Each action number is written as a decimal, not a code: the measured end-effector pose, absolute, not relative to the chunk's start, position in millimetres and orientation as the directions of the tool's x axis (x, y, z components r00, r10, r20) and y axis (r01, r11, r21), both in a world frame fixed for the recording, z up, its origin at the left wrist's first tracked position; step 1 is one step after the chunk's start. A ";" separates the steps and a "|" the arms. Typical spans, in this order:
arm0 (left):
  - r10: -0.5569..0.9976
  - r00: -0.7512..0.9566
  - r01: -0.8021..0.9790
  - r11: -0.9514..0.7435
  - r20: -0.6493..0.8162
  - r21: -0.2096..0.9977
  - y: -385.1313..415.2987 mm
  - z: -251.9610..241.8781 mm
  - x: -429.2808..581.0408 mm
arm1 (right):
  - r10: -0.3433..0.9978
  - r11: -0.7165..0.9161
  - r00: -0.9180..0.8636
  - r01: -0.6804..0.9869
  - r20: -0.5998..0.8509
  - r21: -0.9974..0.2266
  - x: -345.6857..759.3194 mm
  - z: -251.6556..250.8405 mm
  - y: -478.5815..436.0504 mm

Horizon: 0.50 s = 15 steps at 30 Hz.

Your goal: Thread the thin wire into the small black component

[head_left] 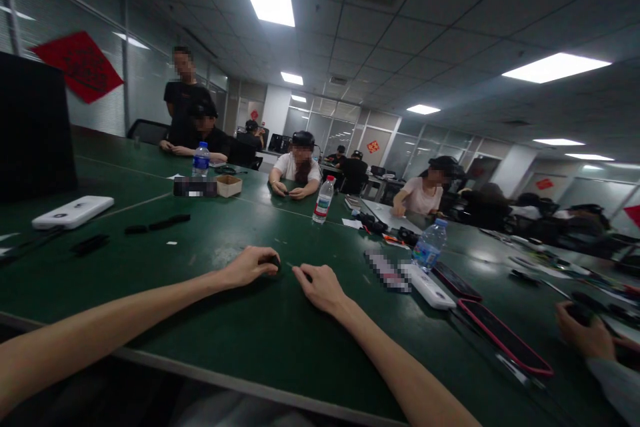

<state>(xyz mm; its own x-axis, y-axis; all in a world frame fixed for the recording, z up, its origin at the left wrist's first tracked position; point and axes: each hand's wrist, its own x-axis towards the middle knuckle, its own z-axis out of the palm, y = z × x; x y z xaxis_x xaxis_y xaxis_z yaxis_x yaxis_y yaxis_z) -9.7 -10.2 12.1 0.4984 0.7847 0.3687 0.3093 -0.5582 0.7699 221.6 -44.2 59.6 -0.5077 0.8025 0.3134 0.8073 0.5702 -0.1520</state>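
Both my arms stretch out over the dark green table. My left hand rests on the table with its fingers curled round a small dark object at the fingertips. My right hand lies close beside it, fingers bent and pinched on something small and dark that I cannot make out. The two hands nearly touch. A thin dark piece lies on the table between them.
A white power bank and black strips lie at the left. Water bottles, a white device and phones stand to the right. Several people sit round the table; another person's hand is at the right edge.
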 end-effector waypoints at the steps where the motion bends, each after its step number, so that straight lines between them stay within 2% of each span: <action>1: 0.781 0.510 0.334 -0.567 0.361 0.753 -9.8 12.0 -9.4 | 0.786 0.579 -0.477 0.791 0.393 -0.198 220.7 64.4 -43.3; 4: 0.783 0.522 0.348 -0.557 0.337 0.754 -8.8 11.9 -8.8 | 0.726 0.599 -0.356 0.747 0.588 -0.287 221.3 77.9 -39.9; 6: 0.797 0.508 0.310 -0.523 0.326 0.794 -8.5 12.1 -9.1 | 0.717 0.602 -0.349 0.747 0.604 -0.283 226.9 79.9 -37.1; 8: 0.813 0.479 0.270 -0.495 0.331 0.826 -8.3 12.3 -9.8 | 0.750 0.592 -0.411 0.766 0.518 -0.250 235.9 74.5 -34.6; 12: 0.819 0.443 0.218 -0.493 0.364 0.842 -6.9 11.3 -10.9 | 0.826 0.550 -0.503 0.817 0.253 -0.173 248.1 56.6 -32.8; 15: 0.821 0.432 0.212 -0.494 0.373 0.843 -6.4 10.7 -11.2 | 0.828 0.550 -0.527 0.829 0.190 -0.097 243.6 50.7 -34.7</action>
<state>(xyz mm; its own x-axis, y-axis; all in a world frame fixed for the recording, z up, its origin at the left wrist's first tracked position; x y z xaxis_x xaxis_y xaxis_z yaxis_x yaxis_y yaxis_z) -11.2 -6.4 10.7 0.4317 0.8214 0.3728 0.2121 -0.4941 0.8431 243.6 -34.7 50.7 -0.5274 0.8281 0.1899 0.8293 0.5504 -0.0968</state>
